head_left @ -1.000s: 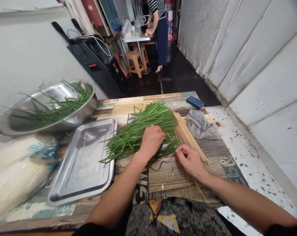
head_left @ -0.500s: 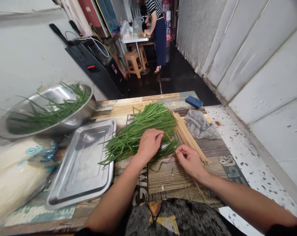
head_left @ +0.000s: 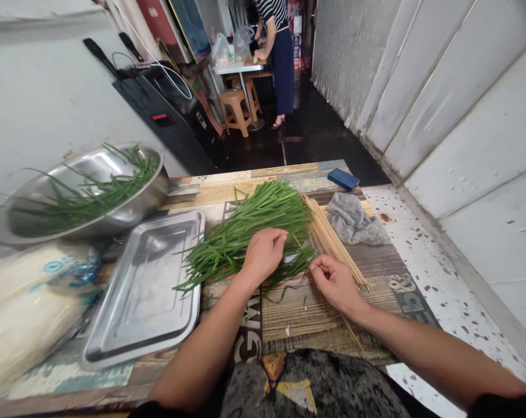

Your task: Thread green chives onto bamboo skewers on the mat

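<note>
Counted from the room: two bare hands, one left hand and one right hand; one heap of green stalks, too many to number; one group of wooden skewers, overlapping and uncountable, plus one single skewer; one tray; one bowl; one grey cloth; one blue box. Two tables, one near table and one far table; at least two stools; two clear bags on the latter table; one other person.
</note>
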A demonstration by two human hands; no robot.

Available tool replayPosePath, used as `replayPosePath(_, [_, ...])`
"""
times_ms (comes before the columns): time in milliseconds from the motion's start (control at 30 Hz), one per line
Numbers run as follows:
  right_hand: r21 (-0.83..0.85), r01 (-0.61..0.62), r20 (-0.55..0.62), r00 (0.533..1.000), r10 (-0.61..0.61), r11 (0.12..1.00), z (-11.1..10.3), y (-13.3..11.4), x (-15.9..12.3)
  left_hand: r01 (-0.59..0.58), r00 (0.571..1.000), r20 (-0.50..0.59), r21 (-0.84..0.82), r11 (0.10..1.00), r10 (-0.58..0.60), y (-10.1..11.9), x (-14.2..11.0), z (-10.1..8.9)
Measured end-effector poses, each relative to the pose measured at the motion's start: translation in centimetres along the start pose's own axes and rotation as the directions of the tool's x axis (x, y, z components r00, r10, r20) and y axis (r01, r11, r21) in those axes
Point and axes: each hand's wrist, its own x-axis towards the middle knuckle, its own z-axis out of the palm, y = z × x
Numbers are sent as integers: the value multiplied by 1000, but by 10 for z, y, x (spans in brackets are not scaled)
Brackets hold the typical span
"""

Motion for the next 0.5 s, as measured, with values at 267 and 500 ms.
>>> replayPosePath(267, [-1, -16, 4, 1000, 16, 1000, 1, 1, 1, -36, 999, 18, 12, 999, 36, 0, 1, 0])
replayPosePath(500, [-1, -18, 12, 1000, 18, 1000, 0, -1, -1, -62, 997, 47, 34, 998, 60, 1, 0, -2])
